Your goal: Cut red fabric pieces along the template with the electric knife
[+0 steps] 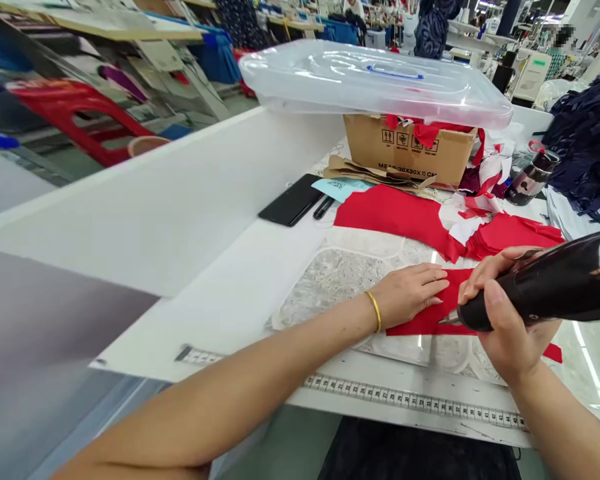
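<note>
My left hand (411, 295) lies flat on a red fabric piece (415, 325), fingers stretched toward the right. A gold bangle circles that wrist. My right hand (513, 327) is wrapped round a thick black handheld tool (570, 277) with a pointed metal tip. The tip is at the red fabric, just right of my left fingers; whether it touches the cloth I cannot tell. Under the fabric is a clear, scuffed plastic sheet (330, 280). Behind my hands lie a long red fabric piece (390, 210) and a stack of red pieces (515, 233).
A tape measure (405, 399) runs along the table's front edge. At the back, a cardboard box (410, 153) of red scraps sits below a clear plastic lid (375, 80). A black phone (291, 200) lies by the white side wall (145, 200). A dark bottle (533, 179) stands right.
</note>
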A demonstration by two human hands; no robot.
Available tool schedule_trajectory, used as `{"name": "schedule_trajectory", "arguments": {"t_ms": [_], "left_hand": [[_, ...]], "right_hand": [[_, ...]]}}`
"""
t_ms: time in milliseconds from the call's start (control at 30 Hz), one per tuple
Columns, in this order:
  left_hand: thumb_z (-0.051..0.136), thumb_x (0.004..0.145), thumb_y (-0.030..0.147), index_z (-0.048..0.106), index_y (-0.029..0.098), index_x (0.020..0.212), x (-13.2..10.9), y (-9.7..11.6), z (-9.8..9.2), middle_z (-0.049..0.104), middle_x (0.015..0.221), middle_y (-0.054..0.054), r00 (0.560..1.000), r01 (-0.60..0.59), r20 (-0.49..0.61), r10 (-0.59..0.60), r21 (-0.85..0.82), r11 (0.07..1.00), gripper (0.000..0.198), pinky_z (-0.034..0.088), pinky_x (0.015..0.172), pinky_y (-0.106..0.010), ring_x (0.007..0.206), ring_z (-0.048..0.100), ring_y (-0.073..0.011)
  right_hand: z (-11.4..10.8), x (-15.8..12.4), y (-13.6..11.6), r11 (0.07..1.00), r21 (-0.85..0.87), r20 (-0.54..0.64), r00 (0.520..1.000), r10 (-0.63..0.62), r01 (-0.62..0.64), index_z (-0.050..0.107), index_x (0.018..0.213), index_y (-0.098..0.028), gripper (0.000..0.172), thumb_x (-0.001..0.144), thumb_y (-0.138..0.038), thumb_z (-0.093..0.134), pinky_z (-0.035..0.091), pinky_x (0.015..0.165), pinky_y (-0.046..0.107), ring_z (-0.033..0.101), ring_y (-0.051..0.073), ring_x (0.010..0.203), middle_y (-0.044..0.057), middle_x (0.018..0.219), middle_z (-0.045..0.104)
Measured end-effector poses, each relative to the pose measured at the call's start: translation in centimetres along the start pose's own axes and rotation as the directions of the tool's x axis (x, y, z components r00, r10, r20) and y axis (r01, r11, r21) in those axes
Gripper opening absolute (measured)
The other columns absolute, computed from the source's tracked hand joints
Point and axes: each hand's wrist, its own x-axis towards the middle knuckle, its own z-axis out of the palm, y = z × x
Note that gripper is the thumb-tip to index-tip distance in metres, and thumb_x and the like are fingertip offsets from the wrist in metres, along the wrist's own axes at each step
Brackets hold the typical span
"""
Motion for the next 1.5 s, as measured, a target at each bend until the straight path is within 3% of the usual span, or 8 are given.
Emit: {"name": "schedule_trajectory", "arguments": {"t_ms": [133,433,633,867,1100,1333,1500], "left_hand": [[0.047,0.103,0.027,0.061,0.012,0.125,-0.2,-0.7,0.8,0.065,0.134,-0.015,0.999,-0.015,0.030,0.017,-0.052,0.999,0.030,0.047,0.113,-0.044,0.134,0.054,-0.0254],[0.046,0.102,0.024,0.061,0.013,0.123,-0.1,-0.6,1.2,0.065,0.134,-0.013,0.999,0.030,0.016,-0.029,-0.077,0.997,0.028,0.046,0.114,-0.041,0.131,0.056,-0.0235],[0.046,0.102,0.023,0.060,0.016,0.127,0.1,-0.3,0.5,0.062,0.141,-0.011,0.996,0.086,0.030,-0.083,-0.120,0.989,0.029,0.045,0.115,-0.042,0.133,0.055,-0.0214],[0.041,0.105,0.023,0.064,0.011,0.126,0.2,0.6,0.0,0.064,0.137,-0.015,1.000,-0.028,0.003,0.028,-0.132,0.991,0.033,0.046,0.115,-0.042,0.137,0.053,-0.0229],[0.043,0.106,0.027,0.061,0.012,0.131,-0.2,0.8,0.4,0.063,0.139,-0.015,0.998,-0.020,0.066,0.026,-0.084,0.996,0.034,0.048,0.113,-0.043,0.136,0.054,-0.0233],[0.039,0.107,0.026,0.061,0.007,0.129,-0.2,0.7,0.1,0.064,0.137,-0.018,0.997,-0.061,0.034,0.065,-0.094,0.994,0.037,0.049,0.113,-0.043,0.133,0.056,-0.0254],[0.039,0.106,0.023,0.060,0.012,0.132,-0.1,0.8,-0.3,0.063,0.139,-0.016,0.997,-0.047,0.054,0.053,-0.107,0.993,0.035,0.049,0.113,-0.045,0.136,0.054,-0.0240]], "right_hand": [[1.0,-0.9,-0.2,1.000,0.002,0.077,0.997,-0.021,0.021,0.055,0.108,-0.026,0.026,0.086,-0.015,0.064,0.059,0.060,0.031,0.056,0.013,0.061,-0.004,0.078,0.053],[2.1,-1.4,0.2,0.999,-0.004,0.061,0.998,-0.035,0.035,0.057,0.109,-0.025,0.022,0.089,-0.021,0.063,0.057,0.059,0.030,0.055,0.013,0.059,-0.004,0.075,0.053],[2.3,-1.3,0.3,0.999,-0.034,0.025,0.999,-0.031,0.032,0.054,0.094,-0.024,0.016,0.084,-0.015,0.062,0.055,0.055,0.029,0.055,0.012,0.056,-0.005,0.071,0.054],[0.5,-1.1,-0.5,0.999,-0.041,-0.013,1.000,0.001,-0.002,0.054,0.105,-0.025,0.025,0.084,-0.015,0.063,0.054,0.055,0.029,0.056,0.013,0.057,-0.006,0.070,0.056],[-1.6,-0.5,-0.7,0.997,-0.073,-0.138,0.990,0.012,-0.022,0.054,0.101,-0.024,0.026,0.080,-0.018,0.067,0.047,0.048,0.026,0.054,0.012,0.054,-0.006,0.068,0.055],[-1.7,-0.9,-0.2,0.996,-0.089,-0.088,0.996,-0.002,-0.006,0.053,0.103,-0.026,0.024,0.084,-0.018,0.065,0.056,0.059,0.034,0.057,0.013,0.056,-0.007,0.071,0.056],[-1.8,-1.0,-0.3,0.995,-0.099,-0.069,0.998,-0.005,-0.002,0.053,0.100,-0.025,0.019,0.086,-0.019,0.064,0.055,0.059,0.033,0.057,0.014,0.058,-0.006,0.070,0.056]]}}
